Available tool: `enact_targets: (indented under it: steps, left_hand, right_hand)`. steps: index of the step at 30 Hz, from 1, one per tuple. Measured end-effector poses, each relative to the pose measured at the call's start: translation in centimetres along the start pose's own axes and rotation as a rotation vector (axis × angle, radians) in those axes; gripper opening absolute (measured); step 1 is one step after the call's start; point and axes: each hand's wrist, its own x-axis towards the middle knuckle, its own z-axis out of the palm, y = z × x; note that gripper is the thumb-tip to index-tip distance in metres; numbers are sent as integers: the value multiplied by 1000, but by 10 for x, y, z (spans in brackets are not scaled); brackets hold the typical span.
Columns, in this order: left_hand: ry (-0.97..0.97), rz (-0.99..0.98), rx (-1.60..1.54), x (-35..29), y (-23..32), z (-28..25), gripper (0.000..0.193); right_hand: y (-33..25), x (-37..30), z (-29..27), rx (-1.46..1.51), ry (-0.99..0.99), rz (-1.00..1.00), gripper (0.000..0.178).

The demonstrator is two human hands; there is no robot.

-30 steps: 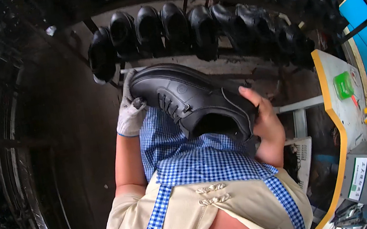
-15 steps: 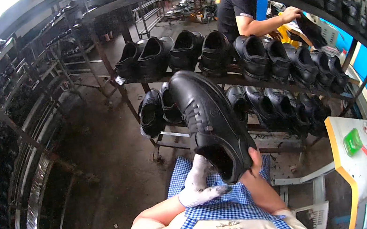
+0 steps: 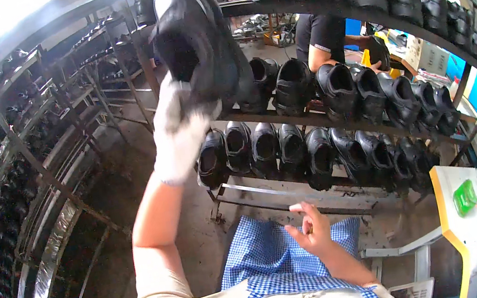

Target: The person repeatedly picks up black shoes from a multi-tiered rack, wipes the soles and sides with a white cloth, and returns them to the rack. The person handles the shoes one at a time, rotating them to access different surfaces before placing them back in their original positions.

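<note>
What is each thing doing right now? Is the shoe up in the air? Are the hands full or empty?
Left hand: in a white glove, raised, gripping the black shoe.
Black shoe: lifted up in front of the rack, opening facing down.
Right hand: bare, empty, fingers loosely curled over the blue checked apron.
Rack: shelves full of black shoes.
Green box: lying on the white stand.

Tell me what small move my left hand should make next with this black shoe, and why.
Probably ease the black shoe forward onto the rack's middle shelf. The gloved left hand holds it raised in front of that row of shoes, while the bare right hand hangs free and empty over the checked apron.
</note>
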Motion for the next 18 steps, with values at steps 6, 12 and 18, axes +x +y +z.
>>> enact_targets:
  steps: [6,12,18]
  left_hand:
    - [-62,217,569,146,20,-8,55]
    - [9,266,801,212,17,8,74]
    - [9,367,461,225,-31,-12,56]
  right_hand:
    - [1,-39,4,184,28,237,63]
    - [11,-50,4,235,-23,344,57]
    - [25,-62,9,316,-13,479,50]
